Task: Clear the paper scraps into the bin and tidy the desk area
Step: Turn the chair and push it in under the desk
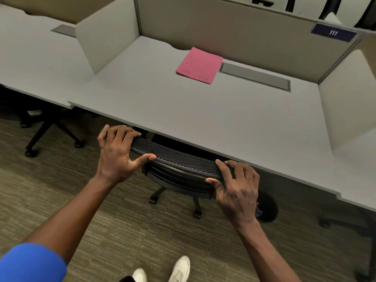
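Note:
A black mesh-backed office chair (pixel 175 157) stands tucked under the front edge of the grey desk (pixel 203 119). My left hand (pixel 116 153) grips the left end of the chair's backrest top, fingers over it and thumb along the near side. My right hand (pixel 238 190) grips the right end the same way. A pink folder (pixel 199 65) lies flat at the back middle of the desk. No paper scraps show on the desk. A dark round bin (pixel 268 206) sits on the floor under the desk, partly hidden behind my right hand.
Grey partition panels (pixel 105 35) wall the desk on the left, back and right. A metal cable flap (pixel 254 76) lies right of the folder. Another chair's base (pixel 46 131) stands under the left neighbouring desk. Carpet covers the floor, with my white shoes (pixel 179 269) below.

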Available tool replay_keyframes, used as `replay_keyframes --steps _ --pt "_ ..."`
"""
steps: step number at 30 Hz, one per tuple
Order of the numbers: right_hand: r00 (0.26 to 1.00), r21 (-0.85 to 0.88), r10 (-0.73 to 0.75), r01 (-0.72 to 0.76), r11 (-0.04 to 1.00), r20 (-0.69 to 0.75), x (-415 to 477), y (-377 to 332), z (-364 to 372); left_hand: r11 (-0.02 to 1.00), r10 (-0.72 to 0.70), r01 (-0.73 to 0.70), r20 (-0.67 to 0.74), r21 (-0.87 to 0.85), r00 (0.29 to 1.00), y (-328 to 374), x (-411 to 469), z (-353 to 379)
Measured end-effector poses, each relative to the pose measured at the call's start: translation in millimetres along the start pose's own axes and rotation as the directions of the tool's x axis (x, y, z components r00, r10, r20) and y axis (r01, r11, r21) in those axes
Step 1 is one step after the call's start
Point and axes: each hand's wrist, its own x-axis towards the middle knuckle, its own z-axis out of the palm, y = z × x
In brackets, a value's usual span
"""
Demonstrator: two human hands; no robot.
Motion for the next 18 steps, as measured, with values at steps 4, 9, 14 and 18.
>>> replay_keyframes --steps 4,9,14,18 --pt "1.0 0.017 0.007 -0.007 1.0 -0.016 13.1 6.1 7.7 1.0 0.011 -0.011 -0.011 -0.004 1.0 -0.3 14.9 9.8" --pt "0.999 0.016 0.024 -0.024 1.0 -0.034 29.0 13.2 18.3 0.999 0.034 -0.034 0.01 -0.002 0.999 -2.8 36.5 19.9" --pt "0.996 -0.002 0.058 -0.058 0.998 -0.065 41.9 14.6 25.2 0.999 0.052 -0.052 0.029 -0.013 0.998 -6.4 52.3 27.0" --pt "0.993 -0.026 0.079 -0.081 0.996 -0.088 50.7 17.2 30.9 0.998 0.06 -0.059 0.03 -0.023 0.998 -7.1 62.9 32.3"
